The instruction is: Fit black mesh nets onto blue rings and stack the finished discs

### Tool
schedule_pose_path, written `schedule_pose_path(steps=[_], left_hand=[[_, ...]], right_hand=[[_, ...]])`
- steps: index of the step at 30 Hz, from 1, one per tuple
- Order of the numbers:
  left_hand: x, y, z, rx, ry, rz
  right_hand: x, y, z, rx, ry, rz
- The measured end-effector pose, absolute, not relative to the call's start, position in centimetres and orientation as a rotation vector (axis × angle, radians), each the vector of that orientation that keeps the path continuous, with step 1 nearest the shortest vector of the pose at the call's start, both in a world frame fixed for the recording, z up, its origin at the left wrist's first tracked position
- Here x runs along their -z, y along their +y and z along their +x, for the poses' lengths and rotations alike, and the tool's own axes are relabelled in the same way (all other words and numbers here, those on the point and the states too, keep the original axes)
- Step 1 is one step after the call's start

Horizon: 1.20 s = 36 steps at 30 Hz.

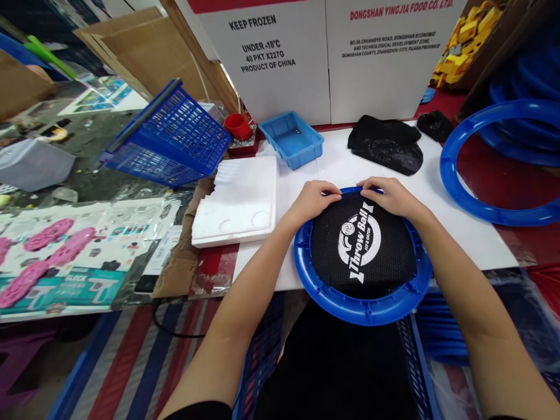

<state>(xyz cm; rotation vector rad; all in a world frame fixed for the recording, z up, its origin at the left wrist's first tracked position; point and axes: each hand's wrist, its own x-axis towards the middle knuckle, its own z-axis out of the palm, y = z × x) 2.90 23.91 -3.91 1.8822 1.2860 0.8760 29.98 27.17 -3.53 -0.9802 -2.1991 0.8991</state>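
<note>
A blue plastic ring [367, 311] lies in front of me, its near side reaching past the edge of the white tabletop. Inside it stretches a black mesh net [326, 245] with a white "Throw Ball" print. My left hand [315, 199] pinches the net's edge at the far left part of the rim. At the far right part, my right hand [387, 197] also has its fingers closed on that edge, close to the left one. The fingertips partly hide the rim there. Beyond the hands rest folded black mesh nets [385, 143] on the tabletop.
A blue tray [301, 153] and a white foam block [238, 201] stand left of the ring. Another blue ring [452, 157] lies at right. White cartons [284, 87] wall off the back. A blue basket [175, 140] leans at left, near a red cup [238, 126].
</note>
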Motion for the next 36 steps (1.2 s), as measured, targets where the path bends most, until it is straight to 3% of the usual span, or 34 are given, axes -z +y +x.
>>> schedule_pose_path(steps=[7, 21, 29, 36], left_hand=[[4.7, 24.7, 2.5, -0.938, 1.265, 1.641], [4.4, 24.3, 2.9, -0.882, 1.401, 1.956], [4.5, 24.5, 2.7, -0.914, 1.321, 1.809], [4.6, 24.5, 2.9, -0.919, 1.329, 1.818]], right_hand=[[4.0, 28.1, 29.6, -0.895, -2.21, -1.01], [4.8, 29.5, 29.4, -1.048, -2.158, -1.056], [4.7, 29.0, 29.1, -0.84, -2.222, -1.124], [4.7, 28.8, 29.2, -0.886, -2.219, -1.132]])
